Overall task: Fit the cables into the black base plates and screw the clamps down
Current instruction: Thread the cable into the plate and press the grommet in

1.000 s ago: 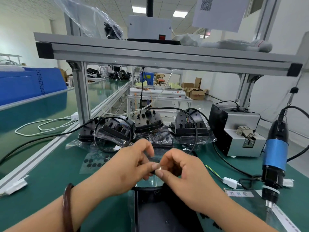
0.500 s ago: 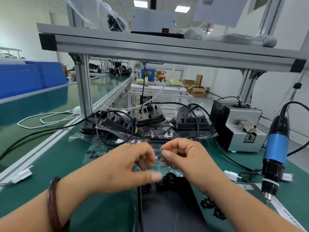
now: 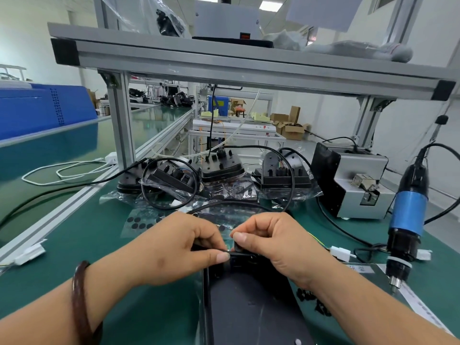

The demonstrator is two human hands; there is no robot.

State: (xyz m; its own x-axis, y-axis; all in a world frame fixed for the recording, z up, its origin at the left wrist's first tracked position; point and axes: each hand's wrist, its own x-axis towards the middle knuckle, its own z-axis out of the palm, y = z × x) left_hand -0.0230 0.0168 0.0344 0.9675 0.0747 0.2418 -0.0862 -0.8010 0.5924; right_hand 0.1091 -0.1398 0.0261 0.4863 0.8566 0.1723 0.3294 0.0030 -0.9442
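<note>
Where the left hand (image 3: pixel 174 247) works: far edge of the black base plate (image 3: pixel 249 310), thumb and fingers pinched on the black cable (image 3: pixel 229 201).
Base plate: flat on the green mat (image 3: pixel 74 245); near edge out of view; bare mat to its left.
Right hand (image 3: pixel 276 242): fingers curled, pinching the same cable just beside the left fingertips.
Blue screwdriver (image 3: pixel 408 215): upright, right of the base plate, apart from it.

Workshop interior: green bench mat (image 3: pixel 82 247) beneath an aluminium-profile shelf (image 3: pixel 224 64); parallel green bench (image 3: pixel 154 118) behind, left; white walls (image 3: pixel 32 46); pale floor (image 3: pixel 307 148) with cardboard boxes (image 3: pixel 293 129) at the rear; ceiling light panels (image 3: pixel 268 5) lit.
</note>
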